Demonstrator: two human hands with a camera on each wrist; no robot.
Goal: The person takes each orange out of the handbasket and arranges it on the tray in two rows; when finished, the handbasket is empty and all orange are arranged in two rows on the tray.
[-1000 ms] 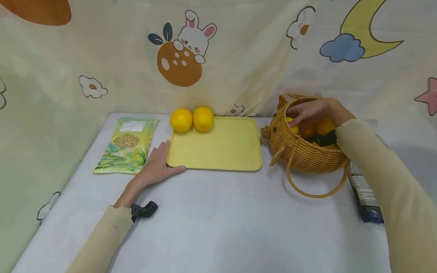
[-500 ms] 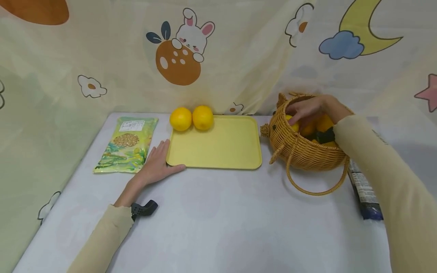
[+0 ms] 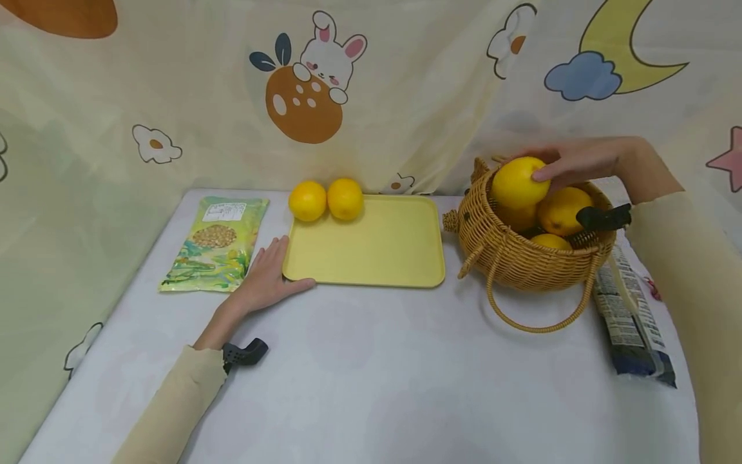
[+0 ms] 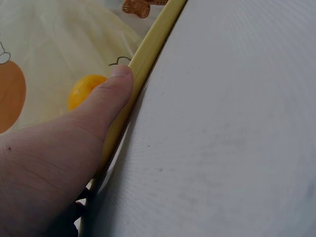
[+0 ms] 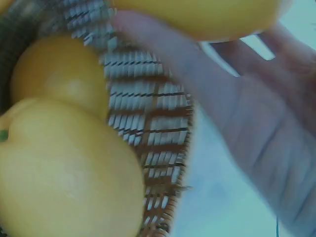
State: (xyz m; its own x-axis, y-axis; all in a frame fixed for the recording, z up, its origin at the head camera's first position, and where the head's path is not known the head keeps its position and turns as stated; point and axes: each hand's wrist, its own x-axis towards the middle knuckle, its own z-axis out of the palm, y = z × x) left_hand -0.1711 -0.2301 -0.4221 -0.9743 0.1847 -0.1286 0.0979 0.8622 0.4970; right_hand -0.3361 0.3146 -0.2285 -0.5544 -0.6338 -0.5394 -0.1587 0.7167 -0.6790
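My right hand (image 3: 591, 161) holds a yellow lemon (image 3: 520, 182) at the top of a pig-shaped wicker basket (image 3: 522, 261), thumb on its near side. In the right wrist view the lemon (image 5: 212, 17) shows above the thumb, partly out of frame. More yellow fruits, such as this lemon (image 3: 561, 211), lie inside the basket. My left hand (image 3: 263, 280) spreads at the near left corner of a yellow tray (image 3: 371, 254); its thumb lies along the tray's rim (image 4: 148, 54) in the left wrist view. Two round yellow fruits (image 3: 307, 201) sit side by side at the tray's far left.
A green and yellow food packet (image 3: 214, 245) lies left of the tray. To the right, a dark printed packet (image 3: 632, 322) lies partly behind the basket. The basket's handle (image 3: 539, 329) hangs forward onto the table. A patterned cloth (image 3: 406, 96) hangs behind.
My right hand has come up from inside the basket with the lemon and shifted right, uncovering the fruits below. My left hand, the tray and its two fruits have stayed put.
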